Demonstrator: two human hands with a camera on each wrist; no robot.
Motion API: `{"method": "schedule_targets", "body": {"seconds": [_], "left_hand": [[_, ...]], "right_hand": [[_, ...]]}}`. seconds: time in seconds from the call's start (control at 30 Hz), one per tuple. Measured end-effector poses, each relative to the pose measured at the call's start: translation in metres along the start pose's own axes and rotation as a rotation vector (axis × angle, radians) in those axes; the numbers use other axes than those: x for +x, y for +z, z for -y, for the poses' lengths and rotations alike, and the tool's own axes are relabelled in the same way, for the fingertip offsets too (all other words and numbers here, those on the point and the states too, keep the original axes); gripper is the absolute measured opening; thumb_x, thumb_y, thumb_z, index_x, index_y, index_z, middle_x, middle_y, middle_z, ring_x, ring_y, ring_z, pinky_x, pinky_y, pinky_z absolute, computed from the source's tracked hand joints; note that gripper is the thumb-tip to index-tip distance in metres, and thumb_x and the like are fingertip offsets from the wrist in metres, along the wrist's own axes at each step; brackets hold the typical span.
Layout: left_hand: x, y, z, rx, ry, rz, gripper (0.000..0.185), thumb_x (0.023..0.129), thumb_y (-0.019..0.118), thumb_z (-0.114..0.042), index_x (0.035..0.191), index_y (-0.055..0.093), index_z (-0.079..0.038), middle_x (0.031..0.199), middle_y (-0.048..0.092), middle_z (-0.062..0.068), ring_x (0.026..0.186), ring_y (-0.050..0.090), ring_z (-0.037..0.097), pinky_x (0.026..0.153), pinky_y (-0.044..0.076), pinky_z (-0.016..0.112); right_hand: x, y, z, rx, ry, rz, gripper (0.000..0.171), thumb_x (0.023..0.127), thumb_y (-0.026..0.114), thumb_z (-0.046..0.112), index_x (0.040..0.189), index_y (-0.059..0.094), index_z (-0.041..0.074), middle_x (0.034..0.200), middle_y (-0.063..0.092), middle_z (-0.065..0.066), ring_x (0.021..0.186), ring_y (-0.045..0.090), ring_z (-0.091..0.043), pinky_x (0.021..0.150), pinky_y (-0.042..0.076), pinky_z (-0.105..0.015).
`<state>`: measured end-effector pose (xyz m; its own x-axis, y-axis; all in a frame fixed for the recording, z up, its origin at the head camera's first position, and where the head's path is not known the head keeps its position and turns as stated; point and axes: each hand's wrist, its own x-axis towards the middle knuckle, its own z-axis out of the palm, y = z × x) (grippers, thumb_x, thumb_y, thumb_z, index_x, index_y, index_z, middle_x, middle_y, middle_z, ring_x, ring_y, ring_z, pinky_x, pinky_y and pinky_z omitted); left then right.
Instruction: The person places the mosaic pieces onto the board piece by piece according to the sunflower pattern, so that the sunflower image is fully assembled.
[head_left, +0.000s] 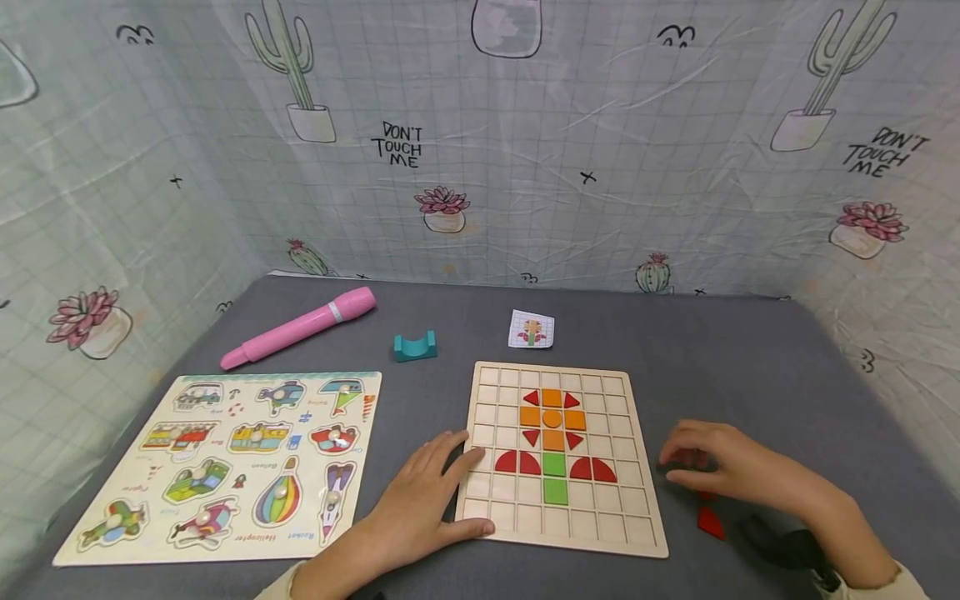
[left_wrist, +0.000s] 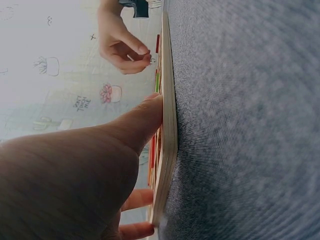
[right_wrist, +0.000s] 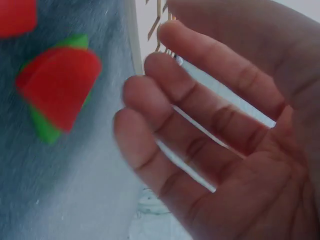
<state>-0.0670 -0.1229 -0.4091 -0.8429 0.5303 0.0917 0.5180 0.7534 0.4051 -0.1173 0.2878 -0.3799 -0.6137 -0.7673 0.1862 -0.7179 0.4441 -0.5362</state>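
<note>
A wooden grid board (head_left: 510,517) lies in front of me, bearing orange squares (head_left: 551,397), an orange circle (head_left: 552,418), small red triangles (head_left: 531,398), green squares (head_left: 555,492) and red quarter circles (head_left: 507,461). My left hand (head_left: 416,500) rests at its left edge, thumb on the near left corner and fingers spread. Right of the board, my right hand (head_left: 712,458) hovers with bent fingers, apart from the board. No piece shows in it in the right wrist view. Under and beside it lie loose pieces: a red one (head_left: 710,523) and a red quarter circle (right_wrist: 62,85) over green.
A picture puzzle board (head_left: 300,546) with knobbed pieces lies at left. Behind it are a pink marker-shaped stick (head_left: 300,327) and a teal arched block (head_left: 416,347). A small pattern card (head_left: 517,337) lies beyond the grid board. Printed cloth (head_left: 510,225) encloses the table.
</note>
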Motion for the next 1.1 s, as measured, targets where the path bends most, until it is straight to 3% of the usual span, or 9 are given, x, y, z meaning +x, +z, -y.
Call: {"method": "schedule_targets", "body": {"seconds": [0.27,0.43,0.67,0.9,1.1], "left_hand": [[0.000,-0.001,-0.001,-0.006,0.000,0.005,0.080,0.085,0.061,-0.065,0.144,0.047,-0.013,0.151,0.036,0.012,0.140,0.033,0.035,0.113,0.028,0.055],[0.000,-0.001,-0.001,-0.003,-0.002,0.007,0.079,0.085,0.061,-0.065,0.144,0.047,-0.014,0.151,0.036,0.012,0.140,0.033,0.035,0.113,0.029,0.055],[0.000,-0.001,-0.001,-0.008,-0.003,0.009,0.079,0.085,0.061,-0.065,0.144,0.046,-0.014,0.152,0.035,0.012,0.140,0.033,0.035,0.112,0.029,0.055],[0.000,0.000,0.000,-0.003,0.000,0.001,0.079,0.085,0.062,-0.063,0.144,0.047,-0.013,0.151,0.036,0.012,0.140,0.032,0.036,0.112,0.029,0.056],[0.000,0.001,0.001,0.001,0.003,-0.005,0.079,0.085,0.062,-0.064,0.144,0.046,-0.014,0.152,0.035,0.012,0.140,0.032,0.035,0.113,0.028,0.055]], "right_hand": [[-0.012,-0.005,-0.008,0.097,0.012,0.080,0.021,0.082,0.077,0.005,0.099,0.066,0.010,0.090,0.060,-0.001,0.069,0.051,0.000,0.053,0.046,-0.021],[-0.014,-0.006,-0.010,0.118,0.041,0.094,0.023,0.081,0.078,0.006,0.100,0.066,0.010,0.090,0.060,0.002,0.068,0.050,0.001,0.053,0.045,-0.021],[-0.015,-0.005,-0.011,0.085,0.047,0.083,0.027,0.079,0.079,0.006,0.101,0.066,0.014,0.095,0.055,0.004,0.070,0.049,-0.001,0.054,0.045,-0.020],[-0.014,-0.004,-0.014,0.068,0.046,0.085,0.024,0.077,0.079,0.000,0.097,0.068,0.009,0.096,0.058,0.000,0.074,0.055,-0.001,0.057,0.050,-0.022],[-0.016,-0.005,-0.015,0.028,0.073,0.042,0.033,0.077,0.081,0.006,0.107,0.065,0.003,0.097,0.060,-0.002,0.076,0.055,-0.002,0.058,0.050,-0.023]]}}
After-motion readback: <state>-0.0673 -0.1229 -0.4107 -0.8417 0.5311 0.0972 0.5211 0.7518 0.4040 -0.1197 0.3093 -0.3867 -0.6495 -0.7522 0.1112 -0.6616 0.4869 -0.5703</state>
